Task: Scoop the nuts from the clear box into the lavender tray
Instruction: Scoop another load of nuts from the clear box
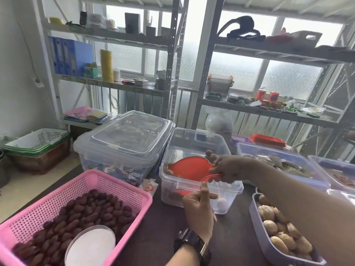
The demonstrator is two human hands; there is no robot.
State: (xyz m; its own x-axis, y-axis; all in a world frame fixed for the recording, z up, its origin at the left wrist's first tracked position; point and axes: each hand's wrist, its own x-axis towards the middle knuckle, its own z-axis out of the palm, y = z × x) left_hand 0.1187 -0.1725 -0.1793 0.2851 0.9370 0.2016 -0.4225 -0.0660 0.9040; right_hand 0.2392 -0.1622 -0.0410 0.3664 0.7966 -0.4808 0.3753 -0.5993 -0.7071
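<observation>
Steadying clear box (pixel 232 198) with left hand (pixel 199 210): thumb up at near wall, fingers curled, grip unclear. Gripping red scoop (pixel 190 167) by handle, right hand (pixel 225 169) fingers wrapped, blade down among few nuts (pixel 170 172) left. Scooping step; next likely calls for level lift right to lavender tray (pixel 257 225).

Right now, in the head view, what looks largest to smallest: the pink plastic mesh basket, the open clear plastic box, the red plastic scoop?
1. pink plastic mesh basket, though its nearness to the camera makes that unsure
2. open clear plastic box
3. red plastic scoop
</observation>
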